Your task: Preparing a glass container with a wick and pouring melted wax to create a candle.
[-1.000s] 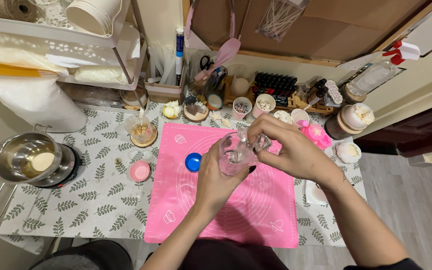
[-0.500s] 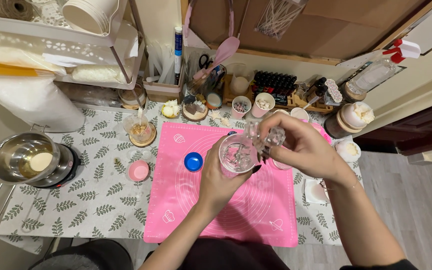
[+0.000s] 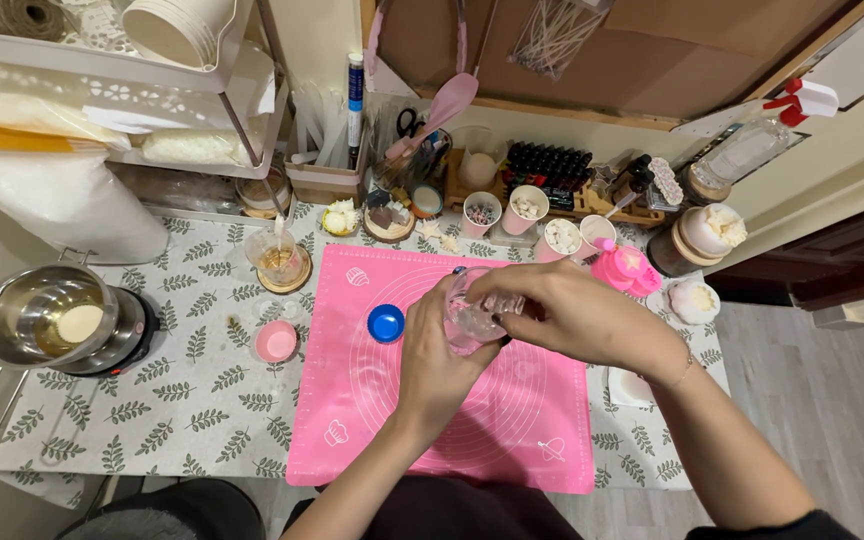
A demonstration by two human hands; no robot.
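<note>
- i see the table (image 3: 202, 400) under a leaf-print cloth, spanning the lower frame; every other item stands on it or behind it.
- a pink silicone mat (image 3: 512, 430) lies flat at the centre of the table, directly under both hands.
- a white bag (image 3: 72, 205) leans at the far left, beneath the wire shelf (image 3: 102, 55).
- a metal pot (image 3: 37, 315) sits on a small black hot plate (image 3: 137, 335) at the left edge, with a pale disc in clear liquid inside.
- my left hand (image 3: 442, 355) is wrapped around the clear glass jar (image 3: 472, 315) from the near side, fingers clamped on its wall; the jar is above the upper middle of the mat, and i cannot tell whether it rests on it.
- my right hand (image 3: 572, 315) comes in from the right, fingers closed over the jar's mouth and upper rim; what they pinch there is hidden.
- a pink mould (image 3: 278, 341) stands on the cloth just left of the mat.
- a blue cap (image 3: 386, 324) lies on the mat, just left of the jar, apart from it.
</note>
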